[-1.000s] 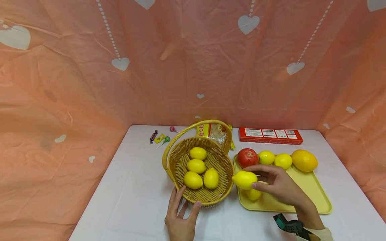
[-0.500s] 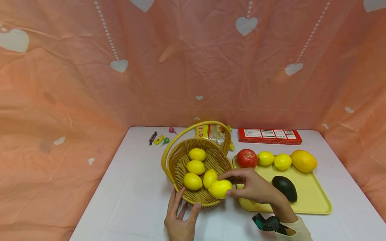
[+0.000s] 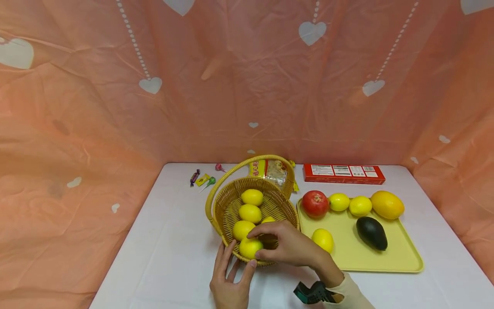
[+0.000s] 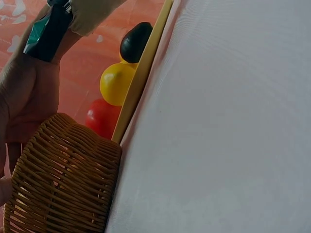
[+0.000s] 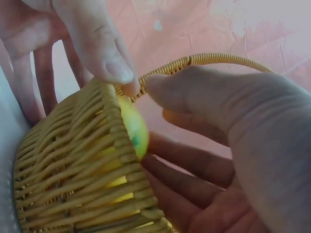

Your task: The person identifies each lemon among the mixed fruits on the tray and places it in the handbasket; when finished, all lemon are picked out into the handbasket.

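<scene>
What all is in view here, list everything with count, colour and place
basket: 1, tan wicker, table centre
lemons in basket: 5, yellow, one held
tray: 1, yellow, right of basket
lemons on tray: 3, yellow
tomato: 1, red, tray's far left
mango: 1, orange-yellow, tray's far right
avocado: 1, dark, on tray
box: 1, red, behind tray
snack bag: 1, yellow, behind basket
sweets: several, mixed colours, far left of table
table: 1, white
left hand: touches basket's near rim
right hand: holds a lemon in the basket
</scene>
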Demonstrator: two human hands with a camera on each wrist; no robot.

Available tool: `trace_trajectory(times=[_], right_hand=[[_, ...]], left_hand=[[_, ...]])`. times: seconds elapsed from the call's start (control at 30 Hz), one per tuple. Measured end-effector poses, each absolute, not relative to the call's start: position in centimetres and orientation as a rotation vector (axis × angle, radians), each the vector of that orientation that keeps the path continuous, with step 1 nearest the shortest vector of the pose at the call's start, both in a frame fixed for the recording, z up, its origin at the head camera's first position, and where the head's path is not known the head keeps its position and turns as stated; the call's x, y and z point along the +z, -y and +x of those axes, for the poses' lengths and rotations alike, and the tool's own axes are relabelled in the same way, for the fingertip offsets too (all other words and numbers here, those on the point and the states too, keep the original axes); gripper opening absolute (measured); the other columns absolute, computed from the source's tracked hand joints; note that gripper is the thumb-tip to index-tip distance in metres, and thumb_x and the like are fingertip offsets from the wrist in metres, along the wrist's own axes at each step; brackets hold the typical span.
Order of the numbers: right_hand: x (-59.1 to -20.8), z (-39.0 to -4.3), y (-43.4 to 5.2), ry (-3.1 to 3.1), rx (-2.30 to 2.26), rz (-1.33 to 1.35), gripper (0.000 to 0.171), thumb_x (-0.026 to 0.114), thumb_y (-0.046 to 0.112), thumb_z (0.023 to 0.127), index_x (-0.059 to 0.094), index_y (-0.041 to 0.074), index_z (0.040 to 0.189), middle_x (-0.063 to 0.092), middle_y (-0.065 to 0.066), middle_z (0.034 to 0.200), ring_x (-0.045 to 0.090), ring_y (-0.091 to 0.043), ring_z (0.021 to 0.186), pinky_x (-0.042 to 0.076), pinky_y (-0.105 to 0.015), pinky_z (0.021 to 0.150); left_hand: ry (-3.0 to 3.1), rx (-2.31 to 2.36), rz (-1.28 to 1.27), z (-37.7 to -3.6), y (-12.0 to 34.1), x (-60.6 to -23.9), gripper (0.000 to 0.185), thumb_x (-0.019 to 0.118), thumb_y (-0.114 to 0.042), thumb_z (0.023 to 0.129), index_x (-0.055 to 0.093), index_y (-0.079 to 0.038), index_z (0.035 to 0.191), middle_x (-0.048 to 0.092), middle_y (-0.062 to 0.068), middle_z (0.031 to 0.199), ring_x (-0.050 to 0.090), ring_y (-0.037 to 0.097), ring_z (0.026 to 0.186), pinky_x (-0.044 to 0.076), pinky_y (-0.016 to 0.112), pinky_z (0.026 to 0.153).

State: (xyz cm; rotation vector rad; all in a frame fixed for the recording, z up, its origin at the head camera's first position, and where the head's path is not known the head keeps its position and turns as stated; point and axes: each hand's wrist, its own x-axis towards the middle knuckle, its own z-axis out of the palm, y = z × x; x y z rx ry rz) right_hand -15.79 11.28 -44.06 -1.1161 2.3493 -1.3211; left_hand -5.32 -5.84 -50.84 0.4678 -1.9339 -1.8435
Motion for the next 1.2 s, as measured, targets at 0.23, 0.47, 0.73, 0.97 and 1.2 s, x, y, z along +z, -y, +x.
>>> trace_trajectory(times=[0.23,0.47,0.73,0.97,1.2], right_hand=[[-43.8,-16.2,-12.2,-2.263,-1.448,-1.066,0.037,0.085,0.022,0.099,0.078,0.008,0.132,0.079,-0.012,0.13,0.077,-0.031,0.117,0.066,-0.042,0.106],[-44.3,-17.2,-15.5,-2.188,-1.63,-1.028,0.033,0.08,0.008,0.1,0.076,0.0,0.132,0.078,-0.021,0.129,0.076,-0.035,0.117,0.066,-0.044,0.105],[-45.4,-17.8,-20.0,-2.213,-1.748,-0.907,0.033,0.072,0.001,0.103,0.074,0.001,0.136,0.077,-0.019,0.133,0.076,-0.028,0.122,0.065,-0.034,0.106],[-46.4,-17.2,-23.0,-2.249,-1.79,-0.76,0.03,0.07,0.002,0.105,0.074,0.0,0.135,0.074,-0.026,0.133,0.075,-0.016,0.12,0.063,-0.022,0.104],[-47.0,-16.4,-25.6,-2.303,-1.655,-0.629,0.034,0.071,0.007,0.105,0.073,0.005,0.139,0.072,-0.025,0.139,0.071,-0.011,0.126,0.059,-0.017,0.106]], left_hand=[[1.938,-1.87,0.492,-5.3,5.9,-50.6,0.065,0.096,-0.012,0.086,0.071,-0.011,0.146,0.043,0.021,0.171,0.054,0.043,0.149,0.059,0.05,0.109],[1.942,-1.872,0.501,-5.3,5.8,-50.5,0.066,0.097,-0.012,0.085,0.071,-0.01,0.146,0.042,0.022,0.171,0.051,0.045,0.151,0.057,0.051,0.111],[1.947,-1.873,0.492,-5.2,5.8,-50.6,0.066,0.097,-0.014,0.085,0.071,-0.011,0.146,0.042,0.022,0.171,0.049,0.048,0.152,0.057,0.053,0.111],[1.952,-1.88,0.498,-5.3,5.9,-50.6,0.066,0.097,-0.016,0.086,0.071,-0.012,0.146,0.041,0.022,0.172,0.049,0.047,0.153,0.056,0.054,0.112],[1.955,-1.873,0.502,-5.3,5.9,-50.6,0.065,0.096,-0.016,0.086,0.071,-0.013,0.146,0.041,0.023,0.172,0.049,0.047,0.152,0.056,0.054,0.112]])
